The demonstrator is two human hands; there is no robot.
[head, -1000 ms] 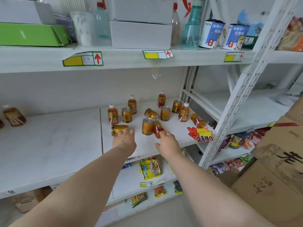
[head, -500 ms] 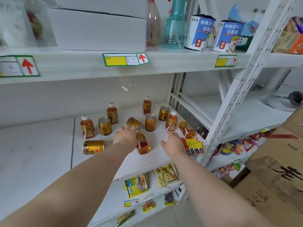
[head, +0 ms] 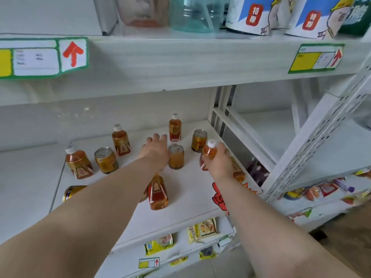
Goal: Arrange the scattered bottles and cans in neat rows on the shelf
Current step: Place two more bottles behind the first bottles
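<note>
Now right hand (head: 219,164) has closed round an upright bottle (head: 209,151) at the shelf (head: 188,189) right edge — half a second ago empty. Left hand (head: 155,150) open, reaching past a can (head: 176,156) — sorting just starting.

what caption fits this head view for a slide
Right hand grips an upright amber white-capped bottle; left hand reaches among gold cans on the white shelf.

Open white shelf board (head: 192,189) lies between my forearms; a toppled amber tea bottle (head: 158,192) blocks its left edge. Ahead, upright gold cans (head: 176,156) and white-capped bottles (head: 175,127) crowd my reach.
</note>
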